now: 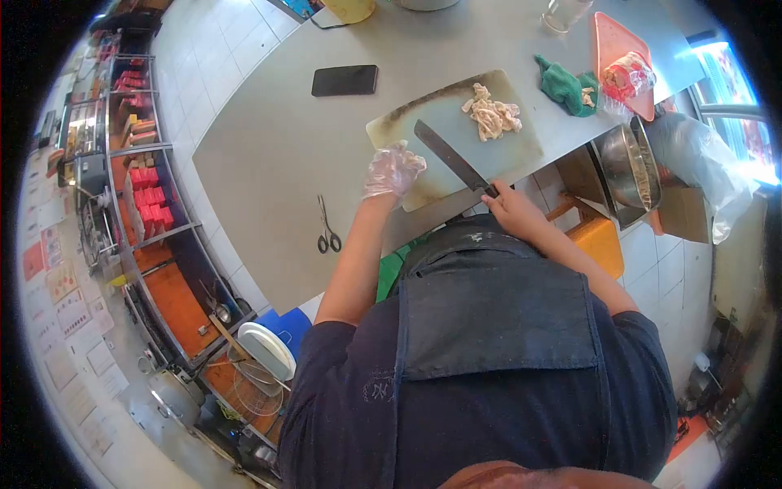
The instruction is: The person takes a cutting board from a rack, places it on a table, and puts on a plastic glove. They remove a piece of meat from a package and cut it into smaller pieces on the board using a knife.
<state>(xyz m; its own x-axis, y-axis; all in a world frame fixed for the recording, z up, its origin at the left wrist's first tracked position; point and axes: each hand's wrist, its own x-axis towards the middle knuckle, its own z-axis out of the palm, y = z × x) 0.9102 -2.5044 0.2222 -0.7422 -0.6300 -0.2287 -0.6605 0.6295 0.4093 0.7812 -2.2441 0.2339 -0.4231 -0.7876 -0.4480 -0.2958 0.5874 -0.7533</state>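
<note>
My right hand (517, 210) grips the dark handle of a kitchen knife (452, 156), whose long, broad blade slants up and left over the cutting board (444, 183). Above the board's left edge is my left hand (393, 169), in a clear plastic glove. Its fingers are curled in, and what they may hold is hidden. Pale pieces of meat (492, 114) lie in a pile on the far right part of the board, apart from the blade. The board is worn, with dark stains along its far edge.
On the steel table (261, 171) lie a black phone (344, 81) and scissors (325, 224). A green cloth (564, 88) and a red tray (612, 39) with a plastic-wrapped package (627, 77) are at right. A metal bowl (626, 167) stands beyond the table's near edge.
</note>
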